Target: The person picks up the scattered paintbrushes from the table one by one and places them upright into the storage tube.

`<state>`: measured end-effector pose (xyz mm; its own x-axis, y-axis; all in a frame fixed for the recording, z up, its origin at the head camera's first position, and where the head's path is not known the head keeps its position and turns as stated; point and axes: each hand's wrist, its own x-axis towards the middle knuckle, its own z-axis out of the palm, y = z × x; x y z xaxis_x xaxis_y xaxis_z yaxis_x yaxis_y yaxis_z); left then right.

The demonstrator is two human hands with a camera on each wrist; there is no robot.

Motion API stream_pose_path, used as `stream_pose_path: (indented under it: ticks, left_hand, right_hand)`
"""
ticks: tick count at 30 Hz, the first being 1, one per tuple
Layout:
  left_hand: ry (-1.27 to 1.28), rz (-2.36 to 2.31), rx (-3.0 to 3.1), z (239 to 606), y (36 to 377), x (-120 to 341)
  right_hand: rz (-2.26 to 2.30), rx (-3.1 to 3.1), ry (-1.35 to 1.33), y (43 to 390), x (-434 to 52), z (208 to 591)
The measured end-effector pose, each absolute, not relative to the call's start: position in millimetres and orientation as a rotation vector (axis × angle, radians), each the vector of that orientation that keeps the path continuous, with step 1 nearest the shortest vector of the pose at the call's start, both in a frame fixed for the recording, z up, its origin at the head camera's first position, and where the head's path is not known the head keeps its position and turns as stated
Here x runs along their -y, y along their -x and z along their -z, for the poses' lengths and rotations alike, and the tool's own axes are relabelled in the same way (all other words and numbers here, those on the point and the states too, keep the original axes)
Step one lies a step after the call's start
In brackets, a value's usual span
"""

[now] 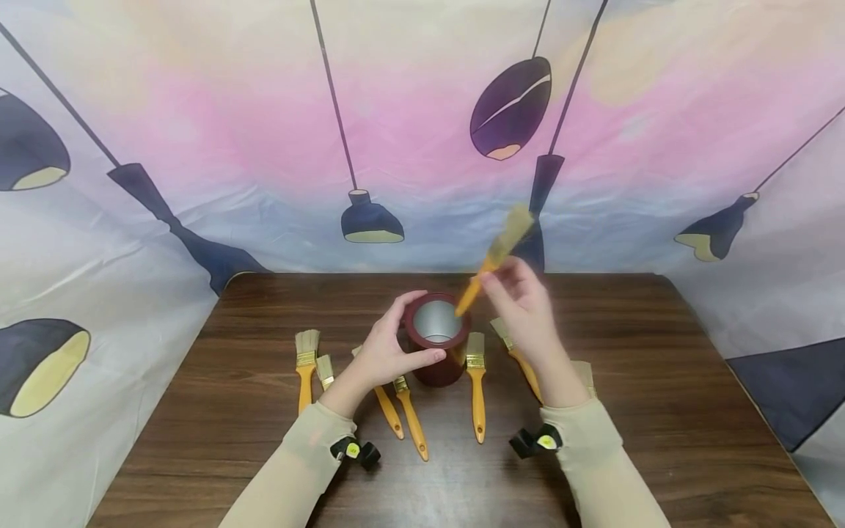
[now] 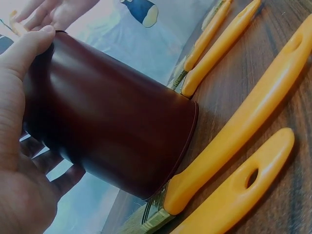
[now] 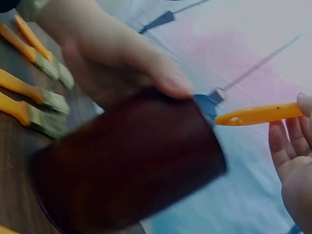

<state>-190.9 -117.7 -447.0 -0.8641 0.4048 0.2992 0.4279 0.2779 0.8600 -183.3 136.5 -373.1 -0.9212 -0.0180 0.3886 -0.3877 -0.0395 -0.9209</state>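
Left hand (image 1: pixel 386 352) grips one cup (image 1: pixel 437 339); right hand (image 1: pixel 524 308) pinches one brush (image 1: pixel 496 257); six brushes lie on table (image 1: pixel 660 381).

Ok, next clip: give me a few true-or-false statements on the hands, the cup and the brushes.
1. The left hand grips the dark red cup. True.
2. The right hand holds a brush handle-down over the cup's mouth. True.
3. The cup lies tipped on its side on the table. False: it stands upright.
4. Several brushes already stand in the cup. False: its silvery inside shows none.
5. Other yellow-handled brushes lie on the table around the cup. True.
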Motion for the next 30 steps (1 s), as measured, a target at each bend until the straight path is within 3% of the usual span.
stream_pose_path:
  ticks: [6,15,30]
  left_hand:
    - [0.821,1.66,2.508,448.6,191.7,117.0]
    - [0.836,1.67,2.491,446.4,191.6,116.3]
    - [0.839,1.704,2.484,447.0,192.2,117.5]
  right_hand:
    - [-1.783,2.186,-0.543,184.2,-116.1,388.4]
    - [-1.436,2.346,-0.583,184.0,-124.1,407.0]
    - [-1.324,2.351,-0.696,190.7,-141.1,425.7]
